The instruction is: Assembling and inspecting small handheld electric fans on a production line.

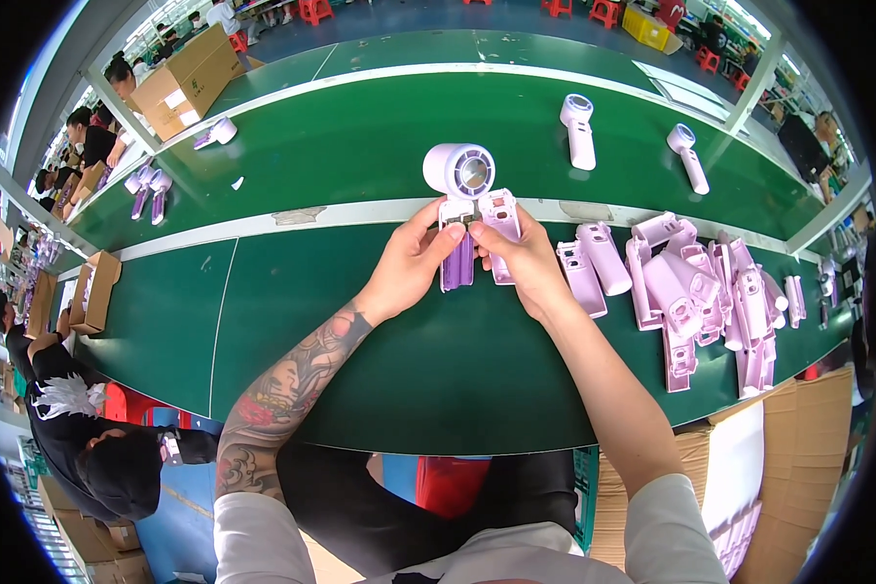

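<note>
Head view: my left hand (407, 261) grips one lilac handheld fan (453, 171), handle open, over green bench (292, 341); right hand (524, 251) grips one shell half (500, 208) alongside. Beyond, rightward: two fans (580, 141). Shell pile (686, 292): too jumbled to count.

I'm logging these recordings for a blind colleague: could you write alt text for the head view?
Over a green workbench, a person's left hand holds a lilac handheld fan, its handle open, while the right hand holds a lilac shell piece beside it. A heap of similar pieces lies to the right, with more fans farther back.
</note>
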A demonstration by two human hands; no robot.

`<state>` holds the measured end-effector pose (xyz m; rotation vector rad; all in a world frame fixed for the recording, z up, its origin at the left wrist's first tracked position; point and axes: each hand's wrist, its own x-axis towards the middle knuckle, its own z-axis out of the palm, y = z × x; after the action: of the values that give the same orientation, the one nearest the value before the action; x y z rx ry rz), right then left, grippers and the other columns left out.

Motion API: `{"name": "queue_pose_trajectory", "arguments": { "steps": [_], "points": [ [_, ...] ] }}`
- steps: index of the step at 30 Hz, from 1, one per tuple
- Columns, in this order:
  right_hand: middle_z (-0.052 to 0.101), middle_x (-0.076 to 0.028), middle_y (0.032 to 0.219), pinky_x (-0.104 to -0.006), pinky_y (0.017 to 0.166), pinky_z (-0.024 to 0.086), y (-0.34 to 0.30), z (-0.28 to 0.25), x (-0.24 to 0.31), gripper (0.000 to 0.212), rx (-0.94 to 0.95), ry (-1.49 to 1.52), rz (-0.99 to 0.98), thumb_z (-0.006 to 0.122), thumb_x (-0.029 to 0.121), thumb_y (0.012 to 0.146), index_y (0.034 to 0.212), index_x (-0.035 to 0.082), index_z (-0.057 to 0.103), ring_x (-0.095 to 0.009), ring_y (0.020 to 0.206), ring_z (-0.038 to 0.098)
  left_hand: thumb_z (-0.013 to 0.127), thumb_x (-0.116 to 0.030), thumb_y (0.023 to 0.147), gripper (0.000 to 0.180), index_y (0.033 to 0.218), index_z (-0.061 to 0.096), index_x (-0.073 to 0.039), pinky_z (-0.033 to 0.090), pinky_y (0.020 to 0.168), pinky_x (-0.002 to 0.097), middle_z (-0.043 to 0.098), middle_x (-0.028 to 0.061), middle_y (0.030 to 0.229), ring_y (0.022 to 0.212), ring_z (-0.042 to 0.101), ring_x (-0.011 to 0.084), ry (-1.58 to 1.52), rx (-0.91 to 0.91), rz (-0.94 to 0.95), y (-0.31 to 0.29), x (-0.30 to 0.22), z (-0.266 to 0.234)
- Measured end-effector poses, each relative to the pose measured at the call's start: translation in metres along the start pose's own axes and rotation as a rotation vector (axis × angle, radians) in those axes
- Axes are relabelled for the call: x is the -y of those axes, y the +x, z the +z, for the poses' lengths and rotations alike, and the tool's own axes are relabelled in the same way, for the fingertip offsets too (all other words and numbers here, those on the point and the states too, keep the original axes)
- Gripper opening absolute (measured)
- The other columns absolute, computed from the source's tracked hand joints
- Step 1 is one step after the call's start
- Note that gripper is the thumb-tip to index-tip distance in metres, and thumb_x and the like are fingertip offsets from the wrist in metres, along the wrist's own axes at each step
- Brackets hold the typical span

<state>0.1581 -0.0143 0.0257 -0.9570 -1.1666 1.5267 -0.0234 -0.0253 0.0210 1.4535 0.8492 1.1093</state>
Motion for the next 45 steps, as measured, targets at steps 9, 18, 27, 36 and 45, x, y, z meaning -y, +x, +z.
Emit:
{"name": "queue_pose_trajectory", "arguments": {
  "steps": [9,18,27,36,45],
  "points": [
    [0.059,0.001,0.084,-0.0230,0.061,0.041,-0.001,-0.001,0.002,0.031,0.048,0.073,-0.016,0.072,0.031,0.092,0.110,0.008,0.062,-0.006,0.075,0.054,0.057,-0.014,0.101,0.044,0.141,0.043,0.001,0.051,0.088,0.0309,0.056,0.0099,0.121,0.104,0.059,0.0159,0.121,-0.051,0.186,-0.001,0.006,0.008],
    [0.055,0.002,0.077,-0.0242,0.059,0.040,-0.005,0.004,0.003,0.026,0.048,0.167,0.018,0.071,0.029,0.093,0.103,0.007,0.062,-0.007,0.068,0.050,0.057,-0.014,0.101,0.046,0.140,0.042,0.004,0.054,0.084,0.0337,0.053,0.0145,0.122,0.101,0.061,0.0222,0.357,-0.055,0.254,-0.008,-0.012,0.011],
    [0.056,0.001,0.077,-0.0247,0.059,0.042,-0.008,0.008,0.002,0.026,-0.007,0.110,-0.033,0.072,0.027,0.092,0.103,0.006,0.062,-0.007,0.068,0.051,0.054,-0.014,0.102,0.044,0.139,0.041,0.005,0.054,0.083,0.0324,0.054,0.0153,0.121,0.097,0.062,0.0218,0.394,-0.054,0.293,-0.007,-0.004,0.009],
    [0.061,-0.001,0.080,-0.0245,0.061,0.046,-0.015,0.026,0.005,0.024,-0.058,0.079,-0.060,0.072,0.020,0.092,0.107,0.003,0.062,-0.008,0.069,0.057,0.043,-0.011,0.104,0.039,0.139,0.038,0.005,0.053,0.079,0.0333,0.056,0.0158,0.111,0.086,0.063,0.0197,0.200,-0.062,0.232,-0.010,-0.003,0.009],
    [0.065,-0.004,0.084,-0.0245,0.061,0.048,-0.013,0.028,-0.002,0.023,-0.081,0.038,-0.197,0.070,0.016,0.093,0.108,0.001,0.060,-0.010,0.068,0.060,0.035,-0.015,0.104,0.040,0.140,0.036,0.003,0.050,0.080,0.0302,0.061,0.0110,0.104,0.087,0.061,0.0164,0.163,-0.066,0.159,-0.014,-0.009,0.008]
  ]
}}
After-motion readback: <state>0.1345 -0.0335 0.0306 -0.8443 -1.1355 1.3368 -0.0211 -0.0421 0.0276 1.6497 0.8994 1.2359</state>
